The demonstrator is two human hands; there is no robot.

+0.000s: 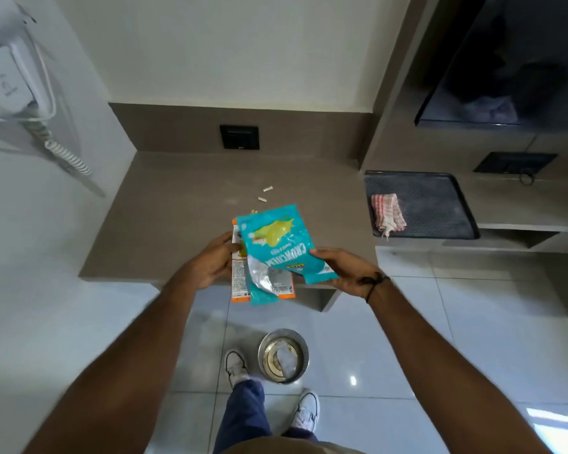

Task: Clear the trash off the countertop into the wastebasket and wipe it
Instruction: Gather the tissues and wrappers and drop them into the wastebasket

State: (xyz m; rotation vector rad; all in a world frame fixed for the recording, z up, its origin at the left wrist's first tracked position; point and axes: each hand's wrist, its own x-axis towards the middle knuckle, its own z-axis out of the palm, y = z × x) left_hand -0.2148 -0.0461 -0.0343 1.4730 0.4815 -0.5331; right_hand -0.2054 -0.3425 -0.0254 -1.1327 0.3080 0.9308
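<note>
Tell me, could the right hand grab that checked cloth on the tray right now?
Probably not yet: the right hand is busy holding the teal wrapper. The checked cloth lies uncovered on the tray, so the way looks free once it lets go.

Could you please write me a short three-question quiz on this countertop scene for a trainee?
1. True or false: the teal wrapper lies flat on the countertop.
2. Where is the wastebasket? A) on the countertop B) on the floor C) on the tray
3. What lies on the tray?

Key: 1. False; the left hand and right hand hold it with an orange wrapper. 2. B. 3. A checked cloth.
</note>
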